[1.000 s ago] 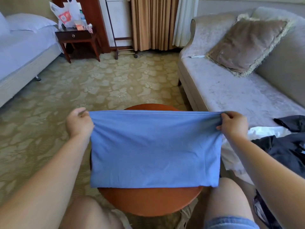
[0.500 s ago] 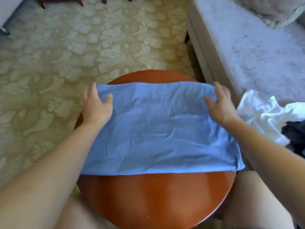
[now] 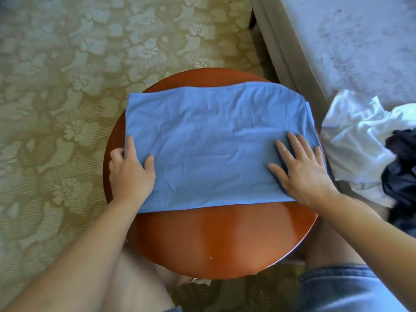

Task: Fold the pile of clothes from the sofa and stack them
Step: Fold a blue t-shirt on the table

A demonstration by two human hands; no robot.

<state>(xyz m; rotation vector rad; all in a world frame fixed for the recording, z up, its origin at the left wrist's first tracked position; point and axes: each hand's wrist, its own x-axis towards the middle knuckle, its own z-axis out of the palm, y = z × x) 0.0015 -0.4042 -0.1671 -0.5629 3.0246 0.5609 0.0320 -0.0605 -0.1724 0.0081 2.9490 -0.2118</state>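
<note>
Pressing down flat, the right grip point(image 3: 301, 174) lies palm-down on the near right part of the folded blue cloth point(image 3: 213, 143), its fingers straight and spread, holding nothing. The left grip point(image 3: 131, 174) rests across the cloth's left edge: forefinger and thumb lie spread on top of the fabric, while the other fingers bend down off the edge onto the wood. It looks slack rather than closed on the cloth. Both forearms reach in from the bottom corners, over bare knees and a patch of denim shorts point(image 3: 337, 289).

The blue cloth lies as a wide rectangle, lightly creased, on the far half of the round reddish tabletop point(image 3: 220, 239), its right edge reaching the rim. The near half of the wood shows bare and glossy. To the right, the pale sofa point(image 3: 349, 52) carries a crumpled white garment point(image 3: 355, 136) at its front edge, with a dark garment point(image 3: 400, 176) touching it on the right. A floral carpet point(image 3: 67, 86) covers the floor.
</note>
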